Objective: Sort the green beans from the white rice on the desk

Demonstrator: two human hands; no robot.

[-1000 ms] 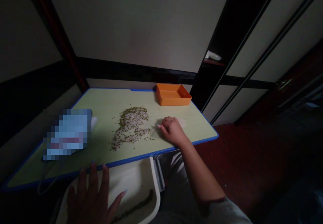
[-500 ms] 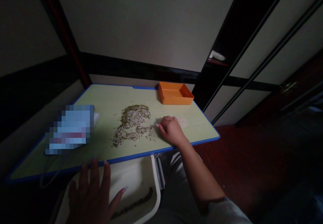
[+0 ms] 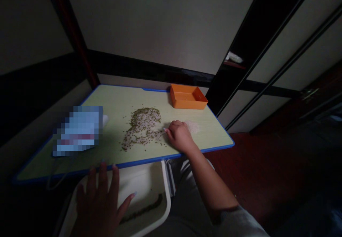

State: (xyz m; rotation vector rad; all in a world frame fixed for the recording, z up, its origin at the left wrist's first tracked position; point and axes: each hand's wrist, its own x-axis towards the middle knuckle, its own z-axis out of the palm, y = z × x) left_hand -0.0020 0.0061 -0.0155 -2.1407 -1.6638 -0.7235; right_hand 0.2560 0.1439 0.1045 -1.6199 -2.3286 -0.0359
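On the pale table [image 3: 117, 94] lies a spread of small greenish-brown beans or seeds [image 3: 145, 110] mixed with pale grains. My right hand [image 3: 179, 135] rests at its right side, fingers closed round a thin, curved, spoon-like implement [image 3: 160, 135]; its far end reaches the edge of the spread, and its exact kind is unclear. A small heap of pale grains [image 3: 192, 126] lies just beyond that hand. My left hand [image 3: 100, 198] has its fingers spread over a white bin [image 3: 167, 201] below the table's near edge, holding nothing.
An orange open box [image 3: 189, 104] stands at the table's back right. A blurred pale-blue package [image 3: 80, 128] lies at the left, with a looped cord [image 3: 57, 183] hanging over the front edge. Dark residue [image 3: 146, 208] lies inside the bin. Cabinet panels [image 3: 160, 23] rise behind.
The view has shifted slightly, moving the table a little up and right in the picture. My right hand keeps its grip on the spoon-like implement, and my left hand stays spread over the bin.
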